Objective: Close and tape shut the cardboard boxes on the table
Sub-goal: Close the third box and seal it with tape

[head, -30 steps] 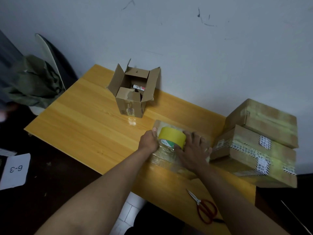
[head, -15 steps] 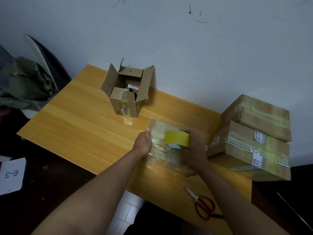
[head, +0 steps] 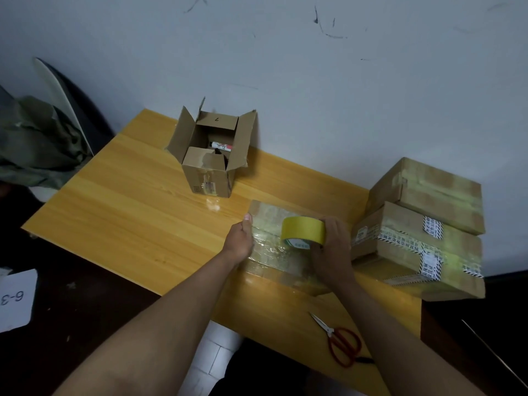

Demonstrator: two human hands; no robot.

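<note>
Yellow tape roll (head: 303, 230), red-handled scissors (head: 341, 345)
</note>
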